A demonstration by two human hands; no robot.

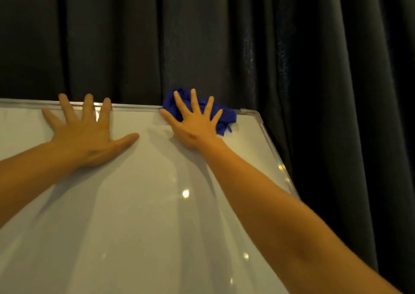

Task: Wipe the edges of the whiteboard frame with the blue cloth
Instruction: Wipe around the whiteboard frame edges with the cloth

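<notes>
Reaching in from the 7 and 5 o'clock corners, two bare forearms cross the whiteboard (139,215), whose glossy face fills the lower frame. Left hand (85,134): flat on the board at about 10 o'clock, fingers spread, fingertips lying over the top frame edge (134,107); it grips nothing and appears to steady the board. Right hand (197,125): near the centre of the view, palm down, fingers (179,102) splayed wide and pressing the blue cloth (224,116) against the top rail. The cloth is bunched under and beyond the palm, spilling out toward 3 o'clock and rising above the rail at 12 o'clock. The rail's long axis runs 9 to 3 o'clock; the plastic frame corner (247,111) lies just beside the cloth at 3 o'clock, and the right side rail (276,158) descends from it toward 5 o'clock. The right hand is the nearer to that corner. Judged stage: top edge under wiping, the remaining stroke short and directed toward 3 o'clock, then turning down the side rail. Behind the board hangs a dark pleated curtain (202,35).
</notes>
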